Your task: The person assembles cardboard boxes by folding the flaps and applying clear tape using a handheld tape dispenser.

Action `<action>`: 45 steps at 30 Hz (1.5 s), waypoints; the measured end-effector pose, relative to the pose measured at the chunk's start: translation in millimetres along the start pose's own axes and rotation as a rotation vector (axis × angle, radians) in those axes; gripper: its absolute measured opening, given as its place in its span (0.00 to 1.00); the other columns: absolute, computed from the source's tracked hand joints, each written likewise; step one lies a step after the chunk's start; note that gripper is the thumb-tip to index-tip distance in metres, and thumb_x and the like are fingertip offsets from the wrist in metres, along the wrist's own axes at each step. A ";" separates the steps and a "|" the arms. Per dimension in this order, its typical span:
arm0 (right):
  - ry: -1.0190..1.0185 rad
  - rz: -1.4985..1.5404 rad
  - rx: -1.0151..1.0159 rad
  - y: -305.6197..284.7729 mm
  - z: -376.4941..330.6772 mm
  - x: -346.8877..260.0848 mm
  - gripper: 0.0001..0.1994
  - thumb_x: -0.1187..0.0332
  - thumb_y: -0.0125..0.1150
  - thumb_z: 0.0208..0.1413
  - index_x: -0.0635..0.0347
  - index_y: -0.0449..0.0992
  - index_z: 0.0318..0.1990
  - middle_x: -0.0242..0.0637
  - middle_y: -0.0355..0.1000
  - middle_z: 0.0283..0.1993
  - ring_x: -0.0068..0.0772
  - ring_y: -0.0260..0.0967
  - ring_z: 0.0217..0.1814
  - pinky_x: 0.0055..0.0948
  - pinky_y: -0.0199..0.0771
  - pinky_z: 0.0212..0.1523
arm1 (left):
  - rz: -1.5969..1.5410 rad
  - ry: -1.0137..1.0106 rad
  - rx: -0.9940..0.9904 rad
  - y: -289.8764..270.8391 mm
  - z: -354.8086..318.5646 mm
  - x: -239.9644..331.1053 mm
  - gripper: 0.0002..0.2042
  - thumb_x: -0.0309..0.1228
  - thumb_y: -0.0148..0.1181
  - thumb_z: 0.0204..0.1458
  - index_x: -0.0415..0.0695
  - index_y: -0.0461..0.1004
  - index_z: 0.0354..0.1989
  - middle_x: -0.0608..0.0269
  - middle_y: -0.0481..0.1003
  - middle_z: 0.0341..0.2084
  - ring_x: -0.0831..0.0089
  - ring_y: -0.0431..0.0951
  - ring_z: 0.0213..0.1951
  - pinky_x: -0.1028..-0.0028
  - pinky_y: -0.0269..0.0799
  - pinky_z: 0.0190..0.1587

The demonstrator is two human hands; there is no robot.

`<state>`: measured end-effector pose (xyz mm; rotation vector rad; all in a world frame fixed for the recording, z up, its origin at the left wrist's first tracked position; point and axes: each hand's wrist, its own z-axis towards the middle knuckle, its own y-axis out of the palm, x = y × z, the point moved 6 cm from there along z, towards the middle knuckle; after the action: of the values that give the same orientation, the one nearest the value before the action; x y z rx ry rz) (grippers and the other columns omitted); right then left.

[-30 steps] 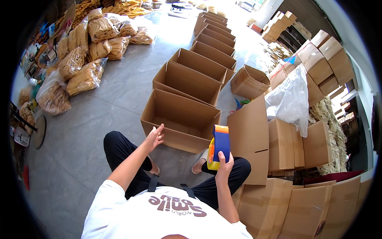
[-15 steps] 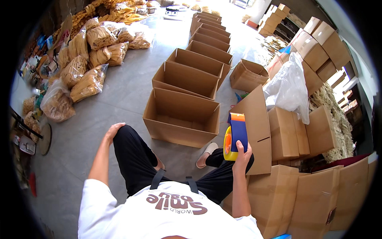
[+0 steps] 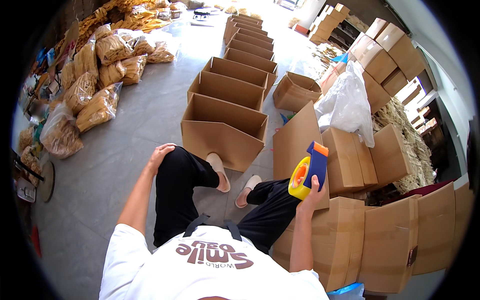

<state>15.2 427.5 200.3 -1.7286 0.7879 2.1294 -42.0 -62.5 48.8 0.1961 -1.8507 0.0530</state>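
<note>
My right hand [image 3: 312, 196] is wrapped round a blue and orange tape dispenser [image 3: 316, 167] carrying a fat yellow roll of tape, held above my right thigh. My left hand [image 3: 161, 155] lies on my left knee with its fingers resting over the cloth and nothing in it. Before me stands the nearest open cardboard box [image 3: 220, 142], its top uncovered and its inside bare. My left foot [image 3: 218, 167], in a pale slip-on shoe, is up against the front of that box. Behind it, several more open boxes [image 3: 235, 85] line up one after another.
A flat cardboard piece [image 3: 300, 140] leans at the right, beside cartons [image 3: 345, 160] and a white plastic bag [image 3: 345, 100]. Taped cartons [image 3: 390, 245] stand close to my right arm. Clear bags of yellowish dried strips [image 3: 100, 107] are piled at the left. A lone open box [image 3: 297, 91] sits right of the row.
My left foot has come forward against the nearest box, which now sits closer to the box behind. The dispenser has turned in my right hand, showing more of its roll. My view has shifted.
</note>
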 end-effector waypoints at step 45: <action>0.000 -1.556 -0.075 -43.2 161.3 95.7 0.33 0.53 0.71 0.36 0.65 0.57 0.41 0.57 0.71 0.34 0.56 0.70 0.40 0.44 0.69 0.42 | 0.863 0.318 0.220 28.9 -0.6 49.2 0.12 0.36 0.55 0.48 0.40 0.75 0.34 0.55 0.74 0.32 0.57 0.74 0.37 0.66 0.69 0.41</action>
<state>-114.6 544.2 119.3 -1.4447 -0.5820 1.0064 -59.5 -39.3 97.8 -0.4488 -1.4882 0.8364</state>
